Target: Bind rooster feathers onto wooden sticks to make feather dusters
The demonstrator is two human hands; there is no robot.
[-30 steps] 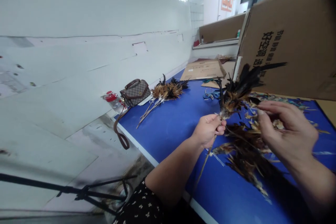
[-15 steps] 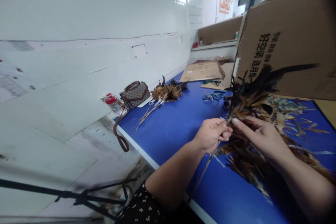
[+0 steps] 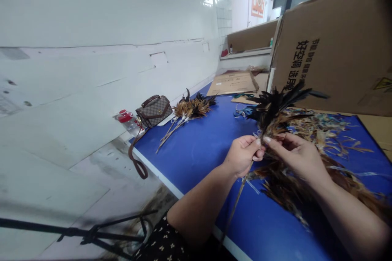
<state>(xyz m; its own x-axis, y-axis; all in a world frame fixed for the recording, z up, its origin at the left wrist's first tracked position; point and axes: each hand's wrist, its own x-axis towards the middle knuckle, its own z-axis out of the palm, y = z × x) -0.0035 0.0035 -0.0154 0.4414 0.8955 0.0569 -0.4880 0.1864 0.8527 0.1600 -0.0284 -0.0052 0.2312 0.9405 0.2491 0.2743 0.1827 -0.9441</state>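
My left hand (image 3: 244,155) is closed around the thin stick of a feather duster (image 3: 274,110), just under its black and brown feathers. The stick slants down past the table's near edge. My right hand (image 3: 301,157) pinches at the base of the feathers, thumb close to my left thumb; its fingers partly hide what they grip. Loose brown feathers (image 3: 284,189) lie on the blue table below my right hand. More pale and brown feathers (image 3: 327,130) spread out behind it.
Feather-topped sticks (image 3: 194,108) lie on the blue table (image 3: 202,151) at the left. Beside them are a brown handbag (image 3: 154,112) and a red-lidded bottle (image 3: 130,122). Flat cardboard (image 3: 232,82) is at the back; a large cardboard panel (image 3: 337,49) stands at the right. A black tripod (image 3: 92,232) is at lower left.
The feather head has turned, and its long dark plumes now point less far right. Both hands stay together at the feather base. The whole view has shifted slightly.
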